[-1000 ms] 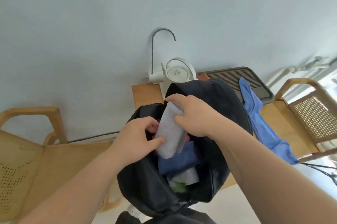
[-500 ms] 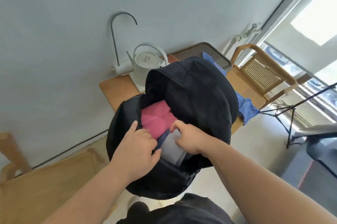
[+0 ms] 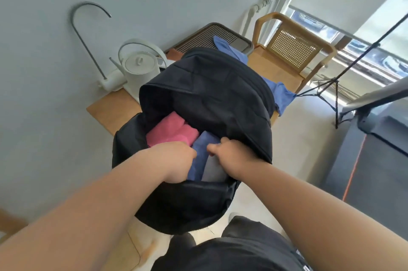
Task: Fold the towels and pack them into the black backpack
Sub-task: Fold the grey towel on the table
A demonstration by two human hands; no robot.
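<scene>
We hold the black backpack (image 3: 205, 103) upright against the edge of the wooden table (image 3: 110, 109), its mouth open toward us and its flap thrown back; a second ago the grey towel (image 3: 213, 170) stood tall above the opening between both hands, and it now sits low in the main compartment, only its near edge showing; we judge this towel nearly packed, with a final push left. Behind the backpack a loose blue towel (image 3: 280, 94) trails over the table and the dark tray (image 3: 205, 35), unfolded; we judge it the next item to fold.

Inside the backpack, the pink towel (image 3: 171, 130) lies folded at the far left; a folded blue towel (image 3: 202, 144) stands beside it, touching the grey towel on the near right.

Our left hand (image 3: 176, 160) is sunk into the opening with its fingers hidden; we cannot tell whether they grip anything; our right hand (image 3: 231, 153) is curled shut over the top edge of the grey towel, pressing it down.
</scene>
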